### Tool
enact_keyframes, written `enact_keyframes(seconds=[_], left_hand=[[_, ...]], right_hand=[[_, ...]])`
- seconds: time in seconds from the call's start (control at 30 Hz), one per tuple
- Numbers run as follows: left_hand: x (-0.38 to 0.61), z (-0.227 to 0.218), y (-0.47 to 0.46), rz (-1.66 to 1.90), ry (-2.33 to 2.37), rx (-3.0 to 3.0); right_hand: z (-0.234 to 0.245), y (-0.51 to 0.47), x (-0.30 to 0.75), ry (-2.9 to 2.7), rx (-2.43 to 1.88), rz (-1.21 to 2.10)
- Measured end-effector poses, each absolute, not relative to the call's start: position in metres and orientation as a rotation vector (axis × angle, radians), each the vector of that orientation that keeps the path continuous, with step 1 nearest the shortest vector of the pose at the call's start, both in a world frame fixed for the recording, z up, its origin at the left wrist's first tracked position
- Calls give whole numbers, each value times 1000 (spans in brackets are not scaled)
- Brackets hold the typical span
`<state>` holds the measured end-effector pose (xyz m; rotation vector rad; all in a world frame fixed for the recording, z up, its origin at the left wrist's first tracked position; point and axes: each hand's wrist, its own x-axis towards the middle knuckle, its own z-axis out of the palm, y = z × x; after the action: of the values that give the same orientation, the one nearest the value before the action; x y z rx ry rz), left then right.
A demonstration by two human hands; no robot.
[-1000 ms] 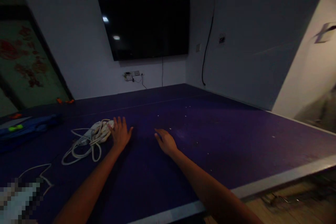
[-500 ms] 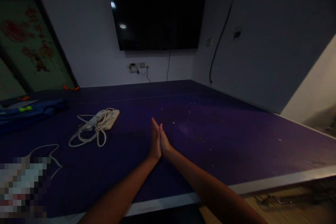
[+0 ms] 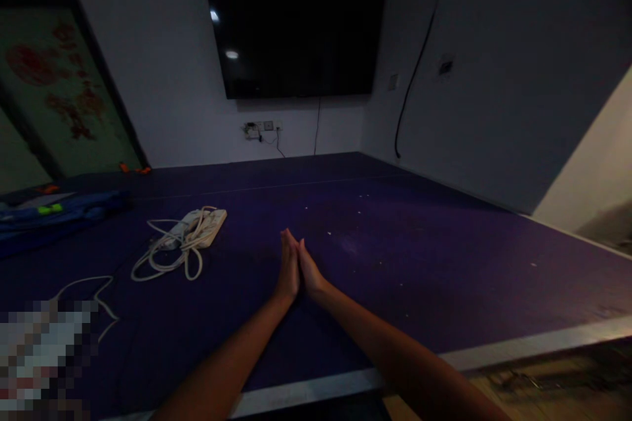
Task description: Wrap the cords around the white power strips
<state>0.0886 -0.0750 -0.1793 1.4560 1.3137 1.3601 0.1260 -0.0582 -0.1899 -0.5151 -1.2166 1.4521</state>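
My left hand (image 3: 288,271) and my right hand (image 3: 309,270) are pressed palm to palm above the dark purple table (image 3: 419,263), near its middle. The fingers of both are stretched straight and point away from me, and neither hand holds anything. A white power strip (image 3: 205,223) with its coiled white cable (image 3: 165,256) lies on the table to the left of my hands, apart from them.
A dark TV screen (image 3: 296,33) hangs on the far wall above a wall socket (image 3: 259,126). A blue object (image 3: 59,214) lies at the table's left. A thin white cord (image 3: 83,289) trails at the near left. The table's pale front edge (image 3: 518,345) runs along the bottom right.
One second ago my hands lay flat and apart on the table, the left one by the power strip. They came together palm to palm and have barely moved since.
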Motion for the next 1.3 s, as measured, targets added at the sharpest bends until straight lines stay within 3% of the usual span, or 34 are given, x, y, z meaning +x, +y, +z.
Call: enact_keyframes(seconds=[0.23, 0.57, 0.9, 1.3], left_hand=[[101, -173, -91, 1367, 1148, 1418], [84, -176, -69, 1428, 1289, 1365], [97, -167, -94, 1410, 1066, 1525], [83, -166, -75, 1398, 1336, 1400]], right_hand=[[-168, -63, 161, -1207, -650, 1382], [-180, -60, 149, -1226, -570, 1444], [-172, -55, 161, -1193, -650, 1367], [-180, -55, 154, -1294, -595, 1436]])
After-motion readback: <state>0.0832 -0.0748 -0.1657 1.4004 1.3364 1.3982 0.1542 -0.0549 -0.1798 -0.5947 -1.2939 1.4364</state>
